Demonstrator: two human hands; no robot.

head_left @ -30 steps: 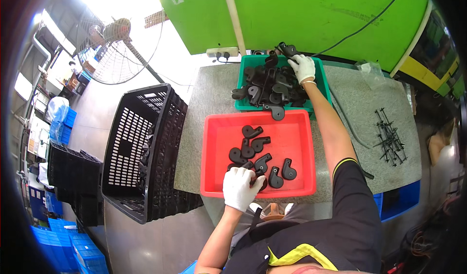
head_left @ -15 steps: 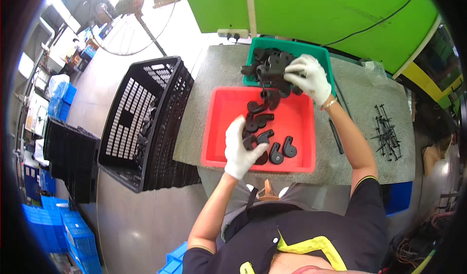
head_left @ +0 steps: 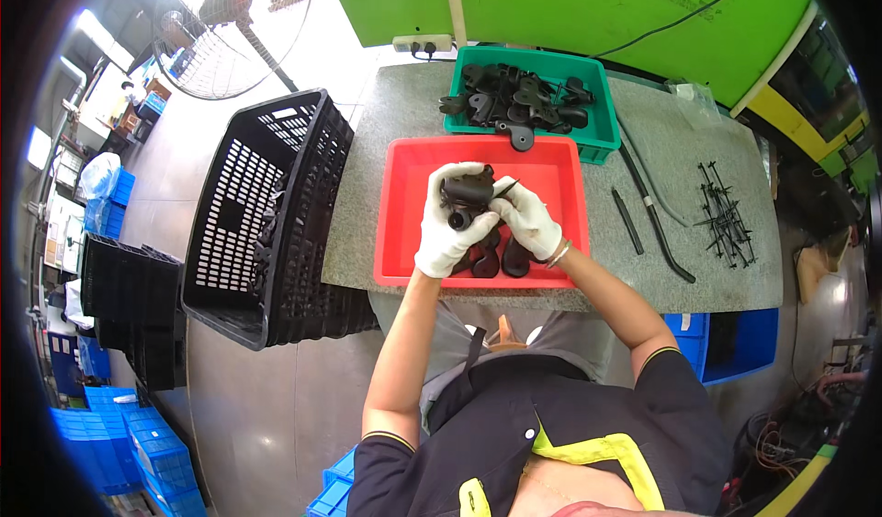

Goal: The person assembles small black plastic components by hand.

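Mid-frame, I have the left hand [head_left: 441, 244] with its fingers curled around black parts [head_left: 469, 192] above the red tray [head_left: 404, 179], probably so drops land inside. The right hand's [head_left: 533, 223] fingers bunch against them; I cannot tell whether they pinch.

Moulded parts [head_left: 469, 191] are smooth matt black plastic; gloves [head_left: 439, 241], soft white cloth; red tray [head_left: 551, 168] and green bin [head_left: 599, 118], smooth plastic, faintly glossy; tabletop [head_left: 386, 113], matt, rough-looking, mottled grey; slatted crate [head_left: 323, 140], black plastic; bag [head_left: 695, 104], clear shiny plastic film.
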